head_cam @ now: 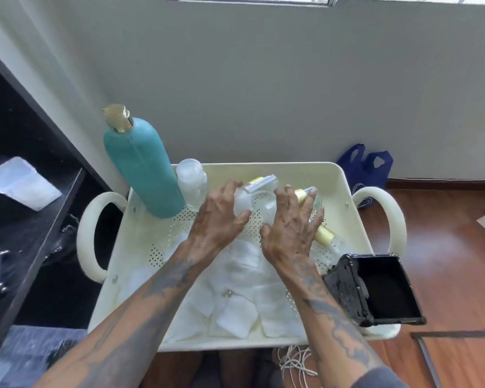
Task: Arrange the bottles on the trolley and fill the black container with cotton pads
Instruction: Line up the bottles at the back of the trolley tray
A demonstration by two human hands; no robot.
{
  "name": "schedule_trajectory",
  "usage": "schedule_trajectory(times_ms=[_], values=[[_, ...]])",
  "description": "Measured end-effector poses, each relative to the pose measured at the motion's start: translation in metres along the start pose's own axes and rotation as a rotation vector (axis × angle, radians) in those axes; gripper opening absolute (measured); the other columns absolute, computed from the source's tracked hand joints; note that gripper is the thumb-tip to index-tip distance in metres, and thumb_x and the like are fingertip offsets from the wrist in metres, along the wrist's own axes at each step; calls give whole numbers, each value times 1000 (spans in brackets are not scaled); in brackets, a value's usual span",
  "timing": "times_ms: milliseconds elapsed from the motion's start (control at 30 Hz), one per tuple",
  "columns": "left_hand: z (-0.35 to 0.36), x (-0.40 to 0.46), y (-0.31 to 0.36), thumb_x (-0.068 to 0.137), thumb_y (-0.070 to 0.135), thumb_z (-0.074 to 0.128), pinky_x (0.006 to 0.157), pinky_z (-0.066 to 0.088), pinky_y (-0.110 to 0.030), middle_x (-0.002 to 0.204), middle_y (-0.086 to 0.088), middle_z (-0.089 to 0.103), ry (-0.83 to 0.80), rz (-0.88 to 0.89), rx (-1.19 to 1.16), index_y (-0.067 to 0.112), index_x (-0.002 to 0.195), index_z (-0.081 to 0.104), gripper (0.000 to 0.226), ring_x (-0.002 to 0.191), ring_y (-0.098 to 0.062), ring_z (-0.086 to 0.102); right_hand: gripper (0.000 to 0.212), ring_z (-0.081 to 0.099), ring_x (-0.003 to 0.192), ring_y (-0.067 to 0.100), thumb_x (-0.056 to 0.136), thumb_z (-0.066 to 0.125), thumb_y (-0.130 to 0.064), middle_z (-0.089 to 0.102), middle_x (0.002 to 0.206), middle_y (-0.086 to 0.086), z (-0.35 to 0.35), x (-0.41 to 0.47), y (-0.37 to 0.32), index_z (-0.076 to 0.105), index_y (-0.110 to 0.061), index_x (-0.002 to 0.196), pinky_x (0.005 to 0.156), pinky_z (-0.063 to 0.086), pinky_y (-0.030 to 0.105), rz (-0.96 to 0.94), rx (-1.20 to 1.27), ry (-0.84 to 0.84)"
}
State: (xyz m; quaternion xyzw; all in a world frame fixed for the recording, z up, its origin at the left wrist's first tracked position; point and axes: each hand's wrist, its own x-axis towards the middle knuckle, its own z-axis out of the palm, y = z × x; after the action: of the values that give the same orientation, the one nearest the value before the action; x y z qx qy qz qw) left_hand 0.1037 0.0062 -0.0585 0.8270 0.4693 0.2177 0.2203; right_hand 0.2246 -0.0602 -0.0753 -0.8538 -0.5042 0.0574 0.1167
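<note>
Risk, as I judge it: the clear bottle point(245, 201) at frame centre looks slick, and a slip could drop it on the lying bottles point(324, 236) just right. Left hand point(217, 219) curls around it, palm down. Right hand point(290, 231) spreads wide beside it; whether it grips, I cannot tell. Cotton pads point(235, 312) lie loose on the trolley point(356, 197); black container point(375, 289), lower right, looks unfilled. Teal bottle point(143, 169) stands upper left.
</note>
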Motion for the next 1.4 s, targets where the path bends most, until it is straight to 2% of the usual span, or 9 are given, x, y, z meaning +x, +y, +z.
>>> schedule_trajectory(times_ms=[100, 233, 600, 767, 900, 1067, 1233, 1300, 1400], values=[[-25, 5, -1, 81, 19, 74, 88, 46, -31, 119, -12, 64, 74, 102, 82, 11, 127, 57, 49, 111, -28, 58, 63, 21, 144, 45, 88, 61, -34, 37, 153, 11, -9, 1, -1, 37, -14, 143, 114, 24, 58, -17, 161, 123], [-58, 22, -1, 78, 15, 75, 93, 48, -42, 121, -10, 59, 48, 167, 165, 11, 132, 53, 59, 114, -28, 54, 47, 63, 90, 32, 90, 60, -41, 65, 105, 12, -31, 20, -7, 50, -9, 125, 76, 53, 46, -59, 393, 290], [-77, 60, -1, 80, 27, 81, 87, 48, -39, 121, -6, 58, -177, 158, 376, 14, 129, 59, 55, 112, -28, 57, 44, 63, 79, 16, 95, 55, -47, 63, 92, -1, -36, 51, -21, 54, -19, 129, 59, 44, 20, -168, 574, -19], [-75, 65, 0, 79, 33, 76, 98, 25, -39, 114, -1, 63, -116, 245, 527, 16, 120, 62, 46, 111, -22, 53, 52, 65, 98, 22, 95, 53, -51, 66, 107, 6, -42, 51, -22, 47, -20, 136, 75, 45, 25, -118, 594, -112], [-78, 54, 2, 78, 37, 73, 104, 24, -42, 135, -5, 51, -102, 233, 512, 20, 136, 53, 63, 126, -24, 45, 82, 45, 136, 26, 90, 58, -56, 43, 150, 13, -70, 45, -21, 25, -18, 154, 107, 38, 34, -26, 534, -230], [-62, 16, 33, 82, 28, 65, 89, 43, -40, 108, -6, 63, 219, 459, 207, 16, 108, 70, 29, 103, -26, 57, 39, 67, 105, 20, 88, 66, -33, 68, 121, 6, -153, 59, -9, 65, -17, 124, 93, 53, 33, 46, 134, -304], [-2, 4, 85, 90, 15, 62, 97, 48, -37, 129, -2, 61, -280, 663, 222, 15, 129, 61, 38, 116, -20, 54, 38, 67, 73, 23, 92, 57, 1, 67, 116, 27, -184, 66, 27, 56, 11, 129, 84, 56, 36, 202, -182, -785], [20, 10, 93, 89, 15, 63, 101, 44, -38, 140, 1, 53, -454, 680, 322, 17, 141, 49, 54, 124, -18, 48, 31, 64, 67, 22, 87, 61, 6, 71, 96, 19, -187, 62, 47, 66, 7, 117, 60, 57, 25, 189, -249, -761], [36, 21, 92, 87, 16, 65, 93, 46, -38, 130, 0, 56, -534, 697, 418, 18, 144, 44, 61, 114, -19, 50, 26, 69, 66, 17, 84, 62, 3, 76, 86, 10, -187, 57, 67, 74, -11, 102, 73, 59, 29, 142, -179, -669]])
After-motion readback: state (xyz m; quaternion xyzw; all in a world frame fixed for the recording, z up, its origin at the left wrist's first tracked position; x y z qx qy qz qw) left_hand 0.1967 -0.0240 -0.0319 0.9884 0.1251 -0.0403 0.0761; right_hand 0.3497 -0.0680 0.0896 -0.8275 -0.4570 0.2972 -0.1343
